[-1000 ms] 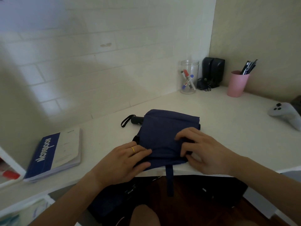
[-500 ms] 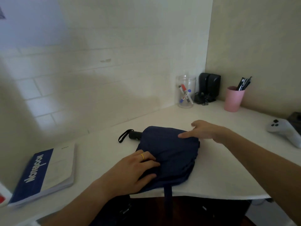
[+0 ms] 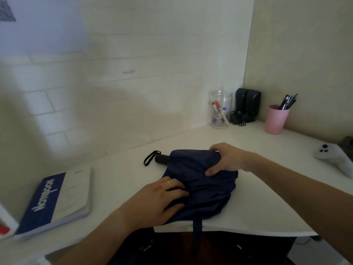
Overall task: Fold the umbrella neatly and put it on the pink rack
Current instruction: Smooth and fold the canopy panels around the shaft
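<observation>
Folding is only partly done: the collapsed navy-blue fabric umbrella [image 3: 198,184] lies on the white desk [image 3: 267,197] at its front edge, canopy loose and rumpled, closing strap hanging unfastened. My left hand [image 3: 158,199] presses flat on the near cloth, fingers fairly straight; my right hand [image 3: 227,159] curls round the far end, thumb pinching fabric. Wrapping, strapping and racking remain; I see no pink rack.

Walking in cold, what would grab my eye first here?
The navy umbrella bunched at the desk's near edge, its strap hanging over. The left hand presses its near side; the right hand grips its far corner. A pink cup of pens stands out at the back right.
</observation>
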`<state>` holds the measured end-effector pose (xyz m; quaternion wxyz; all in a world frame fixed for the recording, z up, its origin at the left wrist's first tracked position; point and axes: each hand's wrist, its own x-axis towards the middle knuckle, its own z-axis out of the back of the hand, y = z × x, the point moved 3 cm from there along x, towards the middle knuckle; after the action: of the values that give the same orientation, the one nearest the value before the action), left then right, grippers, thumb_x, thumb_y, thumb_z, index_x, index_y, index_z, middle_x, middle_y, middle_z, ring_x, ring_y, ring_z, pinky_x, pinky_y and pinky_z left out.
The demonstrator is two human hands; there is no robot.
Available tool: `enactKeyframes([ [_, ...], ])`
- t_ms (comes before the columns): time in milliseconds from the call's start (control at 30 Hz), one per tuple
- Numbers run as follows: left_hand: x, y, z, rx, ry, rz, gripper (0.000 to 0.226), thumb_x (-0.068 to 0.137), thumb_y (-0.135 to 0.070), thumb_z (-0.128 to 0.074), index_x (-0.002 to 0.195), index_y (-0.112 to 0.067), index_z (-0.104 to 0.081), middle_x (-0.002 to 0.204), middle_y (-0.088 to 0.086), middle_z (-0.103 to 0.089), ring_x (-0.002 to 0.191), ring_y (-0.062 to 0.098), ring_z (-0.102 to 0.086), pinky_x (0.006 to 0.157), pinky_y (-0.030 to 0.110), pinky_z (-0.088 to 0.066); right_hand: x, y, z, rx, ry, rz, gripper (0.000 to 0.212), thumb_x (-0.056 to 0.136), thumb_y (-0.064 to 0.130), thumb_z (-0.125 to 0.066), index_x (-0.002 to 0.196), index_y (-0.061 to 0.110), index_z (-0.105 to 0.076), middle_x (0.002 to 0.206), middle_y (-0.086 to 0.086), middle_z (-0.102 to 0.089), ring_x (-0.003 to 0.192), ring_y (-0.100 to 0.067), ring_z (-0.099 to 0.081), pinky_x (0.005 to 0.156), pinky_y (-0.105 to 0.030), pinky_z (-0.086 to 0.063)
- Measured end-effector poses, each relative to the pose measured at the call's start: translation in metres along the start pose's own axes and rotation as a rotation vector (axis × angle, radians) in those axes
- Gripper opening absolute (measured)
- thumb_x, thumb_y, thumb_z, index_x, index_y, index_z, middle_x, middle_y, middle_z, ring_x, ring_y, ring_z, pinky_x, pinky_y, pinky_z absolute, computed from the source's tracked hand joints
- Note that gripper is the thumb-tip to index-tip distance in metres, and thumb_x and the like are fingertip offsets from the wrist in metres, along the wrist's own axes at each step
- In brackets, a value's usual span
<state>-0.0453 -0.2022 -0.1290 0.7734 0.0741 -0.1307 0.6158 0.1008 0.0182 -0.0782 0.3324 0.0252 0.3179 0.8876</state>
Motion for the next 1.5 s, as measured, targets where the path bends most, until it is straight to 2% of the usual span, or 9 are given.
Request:
enactKeyframes([
  [300,-0.008,-0.008,0.001,-0.023,-0.124,0.095,0.036,0.099,-0.051,-0.053,0.128,-0.034,-0.064,0.117,-0.011,-0.060,0.106,0.006,-0.056,0.089,0.029,-0.054,-0.038,0.007,-0.046,-0.643,-0.626,0.665,0.034,0.085,0.026,-0.069,0.117,0.019,-0.059,0.106,0.000,-0.065,0.091,-0.025,-0.060,0.075,-0.038,-0.047],
  [533,-0.014,-0.016,-0.002,-0.288,-0.282,0.328,0.072,0.104,-0.039,-0.049,0.161,-0.040,-0.004,0.084,-0.008,-0.075,0.070,0.008,-0.069,0.066,0.024,-0.055,-0.063,0.009,-0.072,-0.867,-0.783,1.043,0.022,0.101,0.006,-0.049,0.108,0.005,-0.070,0.114,-0.018,-0.068,0.094,-0.035,-0.065,0.080,-0.043,-0.050],
  [700,-0.021,-0.006,-0.010,-0.176,-0.282,0.363,0.052,0.103,-0.044,-0.047,0.152,-0.032,-0.036,0.103,-0.004,-0.078,0.086,0.014,-0.071,0.078,0.033,-0.056,-0.064,0.003,-0.053,-0.507,-0.419,0.836,0.041,0.082,0.026,-0.069,0.122,0.022,-0.064,0.130,0.003,-0.061,0.116,-0.023,-0.055,0.098,-0.038,-0.044],
  [867,-0.026,-0.010,-0.011,-0.135,-0.299,0.308,0.031,0.104,-0.040,-0.050,0.131,-0.026,-0.055,0.108,-0.005,-0.076,0.090,0.015,-0.072,0.077,0.032,-0.056,-0.057,0.004,-0.035,0.011,-0.230,0.479,0.058,0.089,0.044,-0.071,0.140,0.033,-0.046,0.135,0.012,-0.057,0.117,-0.004,-0.056,0.103,-0.031,-0.048],
  [933,-0.030,-0.014,-0.011,-0.097,-0.268,0.291,0.035,0.103,-0.048,-0.040,0.125,-0.028,-0.058,0.102,-0.003,-0.074,0.085,0.015,-0.070,0.075,0.032,-0.055,-0.053,-0.005,-0.034,-0.082,-0.168,0.362,0.079,0.083,0.046,-0.077,0.149,0.031,-0.038,0.141,0.009,-0.054,0.122,-0.009,-0.054,0.106,-0.029,-0.045],
  [1200,-0.034,-0.014,-0.013,0.020,-0.285,0.255,0.033,0.103,-0.044,-0.042,0.106,-0.027,-0.071,0.084,-0.003,-0.072,0.076,0.017,-0.067,0.066,0.028,-0.050,-0.062,-0.007,-0.058,-0.516,-0.527,0.689,0.040,0.082,0.020,-0.072,0.120,0.022,-0.059,0.112,0.001,-0.064,0.096,-0.022,-0.061,0.077,-0.037,-0.052],
  [1333,-0.044,-0.014,0.007,0.173,-0.507,0.364,0.037,0.097,-0.051,-0.057,0.081,-0.021,-0.072,0.072,-0.003,-0.068,0.066,0.017,-0.064,0.061,0.026,-0.047,-0.061,-0.011,-0.072,-0.666,-0.634,0.776,0.037,0.080,0.003,-0.069,0.116,0.013,-0.064,0.114,-0.009,-0.063,0.092,-0.029,-0.059,0.074,-0.038,-0.049],
  [1433,-0.029,-0.017,0.037,0.109,-0.614,0.251,0.038,0.087,-0.047,-0.074,0.106,-0.014,-0.069,0.103,0.002,-0.064,0.096,0.019,-0.057,0.086,0.029,-0.049,-0.057,-0.010,-0.072,-0.652,-0.608,0.803,0.036,0.081,0.003,-0.067,0.116,0.013,-0.063,0.116,-0.010,-0.061,0.093,-0.030,-0.058,0.074,-0.038,-0.050],
  [1500,-0.005,-0.003,0.043,0.029,-0.293,0.265,0.065,0.087,-0.057,-0.069,0.140,-0.023,-0.055,0.135,0.001,-0.056,0.127,0.020,-0.049,0.111,0.035,-0.041,-0.053,-0.008,-0.066,-0.612,-0.527,0.798,0.038,0.083,0.008,-0.068,0.119,0.015,-0.061,0.118,-0.007,-0.060,0.096,-0.028,-0.058,0.078,-0.036,-0.050],
])
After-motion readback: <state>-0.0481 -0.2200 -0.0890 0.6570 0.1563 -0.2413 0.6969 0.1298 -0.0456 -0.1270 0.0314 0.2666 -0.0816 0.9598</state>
